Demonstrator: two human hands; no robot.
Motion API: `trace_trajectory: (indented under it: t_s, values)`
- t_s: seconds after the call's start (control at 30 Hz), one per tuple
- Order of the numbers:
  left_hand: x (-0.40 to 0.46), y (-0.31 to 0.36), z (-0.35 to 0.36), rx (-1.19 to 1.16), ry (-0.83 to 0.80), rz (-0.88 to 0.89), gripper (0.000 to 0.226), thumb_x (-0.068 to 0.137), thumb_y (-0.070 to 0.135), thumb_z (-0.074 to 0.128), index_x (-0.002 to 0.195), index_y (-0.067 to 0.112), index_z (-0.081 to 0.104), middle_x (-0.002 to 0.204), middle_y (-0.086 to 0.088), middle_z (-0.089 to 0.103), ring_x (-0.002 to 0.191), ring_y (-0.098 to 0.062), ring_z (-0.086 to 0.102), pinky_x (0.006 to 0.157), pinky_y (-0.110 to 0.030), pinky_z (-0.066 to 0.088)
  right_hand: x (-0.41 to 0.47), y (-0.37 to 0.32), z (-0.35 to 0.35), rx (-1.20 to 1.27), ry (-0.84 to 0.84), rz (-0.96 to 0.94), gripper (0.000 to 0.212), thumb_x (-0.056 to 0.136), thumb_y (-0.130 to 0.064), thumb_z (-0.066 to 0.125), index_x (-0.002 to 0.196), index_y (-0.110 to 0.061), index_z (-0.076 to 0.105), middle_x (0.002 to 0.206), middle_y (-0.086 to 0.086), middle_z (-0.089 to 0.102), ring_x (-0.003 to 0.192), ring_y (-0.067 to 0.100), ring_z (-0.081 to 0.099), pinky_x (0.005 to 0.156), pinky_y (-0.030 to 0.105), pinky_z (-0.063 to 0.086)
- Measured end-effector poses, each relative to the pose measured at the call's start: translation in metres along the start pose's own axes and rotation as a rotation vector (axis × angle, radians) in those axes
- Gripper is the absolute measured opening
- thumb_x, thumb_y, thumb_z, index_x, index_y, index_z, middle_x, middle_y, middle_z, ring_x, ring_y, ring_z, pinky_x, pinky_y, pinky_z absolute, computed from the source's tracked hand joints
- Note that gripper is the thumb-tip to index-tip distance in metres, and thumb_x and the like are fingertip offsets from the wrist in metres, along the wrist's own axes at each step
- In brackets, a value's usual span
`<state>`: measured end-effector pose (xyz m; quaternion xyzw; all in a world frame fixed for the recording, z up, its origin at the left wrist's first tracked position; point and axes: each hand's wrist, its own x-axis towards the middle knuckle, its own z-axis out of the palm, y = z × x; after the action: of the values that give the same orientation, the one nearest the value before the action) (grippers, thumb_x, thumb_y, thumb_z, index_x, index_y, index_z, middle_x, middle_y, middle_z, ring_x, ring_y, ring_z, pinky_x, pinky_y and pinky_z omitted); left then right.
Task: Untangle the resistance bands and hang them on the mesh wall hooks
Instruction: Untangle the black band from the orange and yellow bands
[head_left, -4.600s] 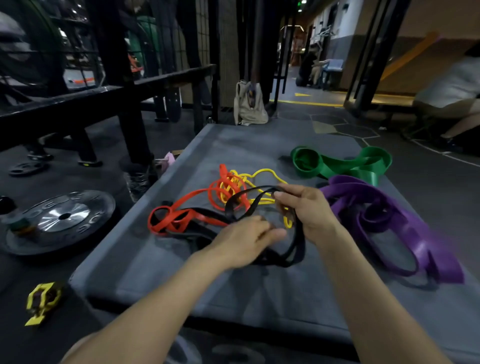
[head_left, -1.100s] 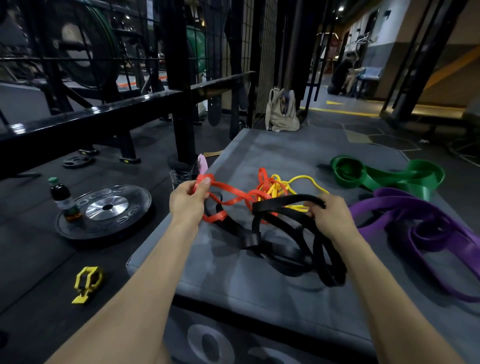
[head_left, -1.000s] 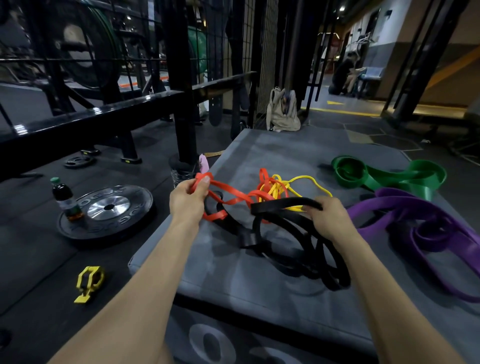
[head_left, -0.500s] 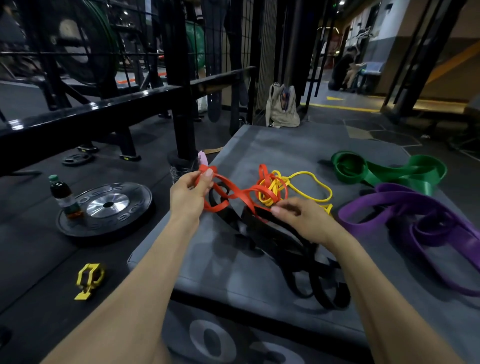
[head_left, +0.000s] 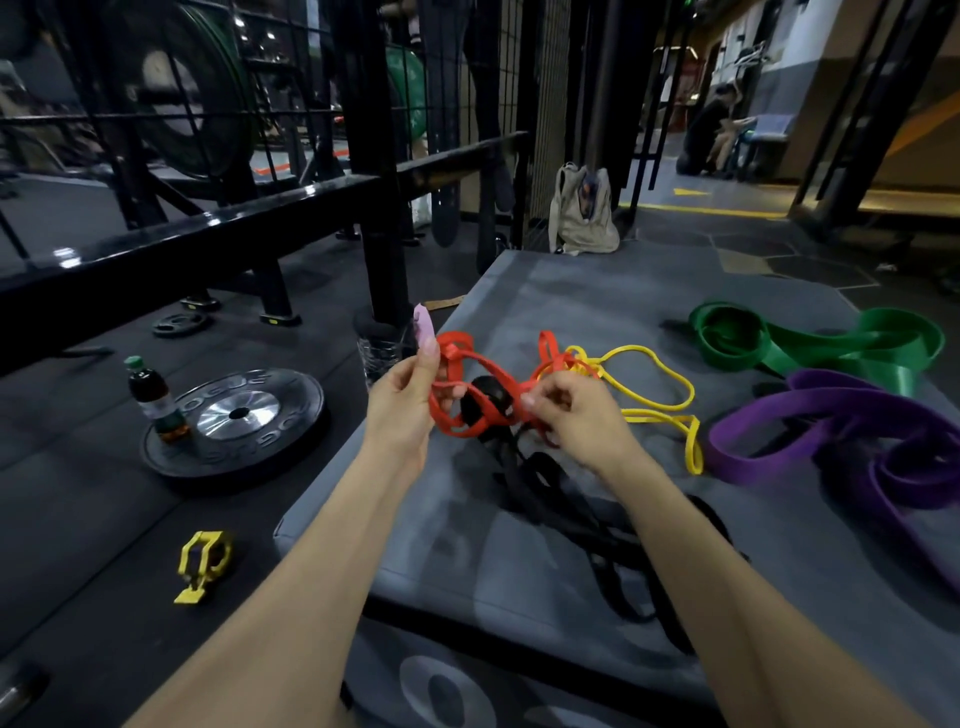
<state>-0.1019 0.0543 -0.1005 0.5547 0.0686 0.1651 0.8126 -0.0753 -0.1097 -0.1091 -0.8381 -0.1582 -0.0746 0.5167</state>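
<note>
- The step in hand, by my judgement, is freeing the red band (head_left: 470, 387) from the knot it makes with the black band (head_left: 561, 499) and the yellow band (head_left: 652, 402).
- To do it well: hold one red loop steady and feed the other strand back through the crossing, rather than pulling both ends apart, which would likely tighten the knot.
- Follow a single strand by eye before moving it; the red loops cross each other several times, and where they pass through the yellow is hidden by the right hand.
- Keep the tangle low over the worktop (head_left: 597, 291) so the slack black loops stay lying and do not drag along.
- The left hand (head_left: 402, 400) grips the left end of the red band, fingers curled round a loop lifted off the worktop.
- The right hand (head_left: 569, 410) pinches a red strand at the knot, right where red meets yellow.
- The red band is stretched between the two hands, touching both; a black loop shows through it between them.
- The rest of the black band trails from under the hands toward the near edge of the worktop.
- The yellow band lies just right of the right hand, flat on the worktop.
- The green band (head_left: 821, 343) and purple band (head_left: 852, 436) lie well apart to the right, untouched.
- No band is yet on the mesh wall (head_left: 550, 104) behind the worktop; I cannot make out hooks on it.
</note>
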Motion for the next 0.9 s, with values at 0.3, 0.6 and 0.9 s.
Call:
trace_trajectory:
  t_s: [0.3,0.6,0.9]
  values:
    - [0.002,-0.002,-0.011,0.156,-0.042,0.060,0.018,0.083,0.007,0.066,0.101,0.005,0.066,0.088,-0.004,0.069,0.066,0.002,0.065,0.056,-0.008,0.046,0.011,0.003,-0.003,0.038,0.201,-0.021,0.017,0.091,-0.008,0.055,0.075,-0.015,0.051,0.078,0.009,0.058,0.077,0.022,0.053,0.076,0.039,0.045]
    - [0.002,0.003,-0.015,0.295,-0.017,-0.002,0.043,0.089,0.048,0.050,0.078,0.011,0.070,0.063,0.004,0.063,0.049,0.000,0.047,0.056,-0.017,0.040,0.015,0.001,0.003,0.053,0.324,0.101,0.021,0.095,-0.012,0.049,0.075,-0.015,0.046,0.068,-0.004,0.048,0.074,0.020,0.048,0.071,0.029,0.036]
    - [-0.015,0.020,-0.005,0.053,-0.262,0.004,0.039,0.098,0.025,0.035,0.094,0.016,0.073,0.095,0.000,0.070,0.086,-0.005,0.064,0.082,-0.028,0.046,-0.004,-0.032,0.016,0.219,-0.159,0.009,0.042,0.071,-0.062,0.049,0.091,-0.026,0.058,0.080,-0.011,0.063,0.075,0.007,0.058,0.073,0.027,0.047]
